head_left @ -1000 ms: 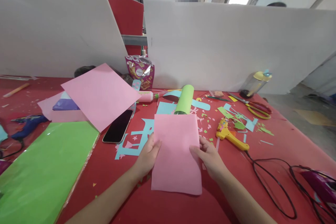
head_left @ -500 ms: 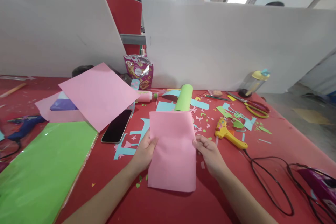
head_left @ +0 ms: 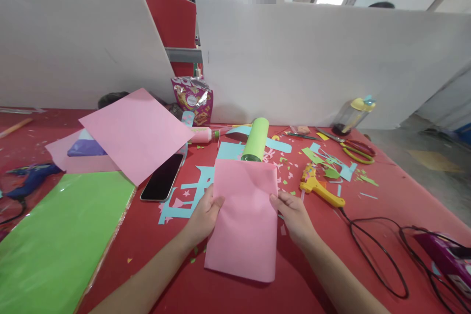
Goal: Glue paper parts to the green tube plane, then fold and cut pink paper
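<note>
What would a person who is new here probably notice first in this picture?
The eye would probably fall first on the pink paper held between both hands, low in the centre. Next, the large green paper stands out at the left front of the red table, and the yellow glue gun lies to the right of the hands.

A plain pink sheet of paper point(head_left: 245, 225), taller than wide and slightly bowed, is held by its two side edges over a red table point(head_left: 221, 299).
</note>
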A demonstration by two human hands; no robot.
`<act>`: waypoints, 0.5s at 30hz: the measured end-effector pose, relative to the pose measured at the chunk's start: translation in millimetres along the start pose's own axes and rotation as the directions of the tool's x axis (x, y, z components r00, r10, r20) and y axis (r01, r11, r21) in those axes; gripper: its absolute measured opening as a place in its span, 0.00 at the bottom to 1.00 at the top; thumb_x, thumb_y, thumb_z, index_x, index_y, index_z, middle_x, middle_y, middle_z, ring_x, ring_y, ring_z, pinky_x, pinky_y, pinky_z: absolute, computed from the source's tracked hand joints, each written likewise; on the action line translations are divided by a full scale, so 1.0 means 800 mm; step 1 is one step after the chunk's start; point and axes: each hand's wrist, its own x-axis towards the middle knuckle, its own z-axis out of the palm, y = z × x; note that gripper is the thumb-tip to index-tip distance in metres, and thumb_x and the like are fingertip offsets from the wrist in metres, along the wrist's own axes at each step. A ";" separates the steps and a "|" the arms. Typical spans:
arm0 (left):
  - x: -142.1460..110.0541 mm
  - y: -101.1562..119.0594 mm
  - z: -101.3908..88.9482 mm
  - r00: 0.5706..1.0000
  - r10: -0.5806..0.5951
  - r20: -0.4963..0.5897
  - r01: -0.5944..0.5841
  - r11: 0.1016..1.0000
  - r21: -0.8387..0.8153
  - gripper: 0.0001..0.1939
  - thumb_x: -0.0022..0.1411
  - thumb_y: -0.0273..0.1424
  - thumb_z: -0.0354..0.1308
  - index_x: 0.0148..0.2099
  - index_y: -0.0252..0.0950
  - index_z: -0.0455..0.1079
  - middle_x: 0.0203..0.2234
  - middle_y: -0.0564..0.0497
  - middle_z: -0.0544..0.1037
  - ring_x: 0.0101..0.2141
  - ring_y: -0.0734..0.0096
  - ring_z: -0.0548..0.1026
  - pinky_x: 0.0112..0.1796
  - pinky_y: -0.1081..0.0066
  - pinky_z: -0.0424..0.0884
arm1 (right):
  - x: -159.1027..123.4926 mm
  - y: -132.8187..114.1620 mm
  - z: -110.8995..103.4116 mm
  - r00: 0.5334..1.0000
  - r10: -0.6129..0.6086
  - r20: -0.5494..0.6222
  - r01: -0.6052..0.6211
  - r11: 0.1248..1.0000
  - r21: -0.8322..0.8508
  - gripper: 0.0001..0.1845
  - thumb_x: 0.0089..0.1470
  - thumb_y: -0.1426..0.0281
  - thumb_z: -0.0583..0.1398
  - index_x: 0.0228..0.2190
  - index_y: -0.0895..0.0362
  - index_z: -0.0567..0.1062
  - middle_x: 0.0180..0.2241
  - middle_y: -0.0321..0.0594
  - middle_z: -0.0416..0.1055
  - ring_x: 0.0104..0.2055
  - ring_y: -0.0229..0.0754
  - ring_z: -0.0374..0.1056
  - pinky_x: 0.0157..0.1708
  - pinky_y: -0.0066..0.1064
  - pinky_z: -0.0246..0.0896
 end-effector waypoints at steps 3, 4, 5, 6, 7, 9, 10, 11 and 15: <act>0.001 -0.003 -0.001 1.000 0.019 -0.013 -0.019 1.000 0.016 0.23 0.59 0.39 0.46 0.54 0.34 0.56 0.48 0.42 0.68 0.50 0.57 0.64 0.46 0.60 0.63 | 0.000 -0.001 0.001 1.000 0.000 0.003 0.000 1.000 0.023 0.20 0.39 0.53 0.59 0.15 0.57 0.63 0.13 0.31 0.60 0.14 0.31 0.56 0.13 0.23 0.51; 0.002 -0.004 -0.002 0.999 0.029 -0.017 -0.029 0.999 0.022 0.22 0.59 0.39 0.46 0.54 0.34 0.56 0.49 0.42 0.67 0.50 0.57 0.64 0.46 0.61 0.63 | -0.001 -0.003 0.002 1.000 0.010 0.015 -0.010 0.999 0.035 0.20 0.39 0.53 0.59 0.16 0.57 0.64 0.14 0.31 0.60 0.14 0.30 0.55 0.12 0.23 0.50; 0.002 -0.004 -0.002 0.999 0.039 -0.019 -0.039 0.999 0.028 0.22 0.59 0.39 0.46 0.53 0.34 0.57 0.49 0.42 0.67 0.50 0.58 0.64 0.45 0.61 0.63 | -0.002 -0.004 0.002 0.999 0.016 0.028 -0.018 0.999 0.049 0.19 0.39 0.54 0.59 0.17 0.58 0.65 0.15 0.31 0.61 0.14 0.30 0.56 0.12 0.23 0.50; 0.002 -0.005 -0.002 0.999 0.045 -0.017 -0.044 0.998 0.036 0.22 0.59 0.39 0.46 0.53 0.34 0.57 0.50 0.42 0.67 0.50 0.58 0.65 0.45 0.62 0.63 | -0.003 -0.005 0.002 0.999 0.017 0.040 -0.020 0.998 0.059 0.19 0.40 0.54 0.59 0.18 0.58 0.66 0.15 0.31 0.61 0.14 0.30 0.56 0.11 0.23 0.50; 0.002 -0.005 -0.002 0.999 0.042 -0.007 -0.042 0.998 0.042 0.21 0.59 0.39 0.46 0.52 0.34 0.57 0.50 0.42 0.67 0.48 0.58 0.66 0.44 0.62 0.64 | -0.003 -0.006 0.002 0.999 0.012 0.052 -0.015 0.998 0.066 0.19 0.40 0.54 0.59 0.19 0.58 0.67 0.15 0.31 0.62 0.14 0.30 0.56 0.11 0.22 0.50; 0.001 -0.005 -0.002 0.999 0.019 0.034 -0.021 0.999 0.044 0.21 0.59 0.39 0.45 0.51 0.33 0.58 0.48 0.41 0.68 0.45 0.58 0.69 0.42 0.62 0.65 | -0.004 -0.007 0.003 0.998 -0.003 0.064 -0.001 0.998 0.066 0.19 0.40 0.54 0.59 0.21 0.58 0.69 0.14 0.31 0.62 0.13 0.30 0.55 0.11 0.22 0.50; 0.000 -0.005 -0.001 0.998 0.007 0.059 -0.009 0.999 0.037 0.21 0.59 0.39 0.45 0.51 0.33 0.58 0.47 0.41 0.68 0.43 0.58 0.70 0.41 0.62 0.66 | -0.004 -0.007 0.003 0.998 -0.006 0.065 0.002 0.998 0.062 0.19 0.39 0.54 0.59 0.23 0.59 0.69 0.13 0.30 0.62 0.13 0.30 0.55 0.11 0.23 0.50; 0.000 -0.005 -0.001 0.997 -0.002 0.080 0.000 1.000 0.029 0.21 0.60 0.39 0.45 0.51 0.33 0.58 0.47 0.41 0.69 0.42 0.59 0.71 0.41 0.63 0.66 | -0.004 -0.006 0.003 0.998 -0.006 0.056 0.003 0.998 0.055 0.20 0.40 0.53 0.59 0.25 0.59 0.69 0.13 0.30 0.62 0.12 0.30 0.55 0.10 0.23 0.50; -0.002 -0.002 0.000 0.997 0.008 0.082 -0.010 0.999 0.030 0.22 0.60 0.39 0.44 0.52 0.32 0.56 0.47 0.41 0.69 0.44 0.58 0.69 0.43 0.63 0.65 | -0.003 -0.002 0.002 1.000 0.003 -0.009 -0.003 0.999 0.037 0.20 0.40 0.53 0.58 0.26 0.59 0.68 0.13 0.29 0.61 0.12 0.30 0.55 0.10 0.22 0.52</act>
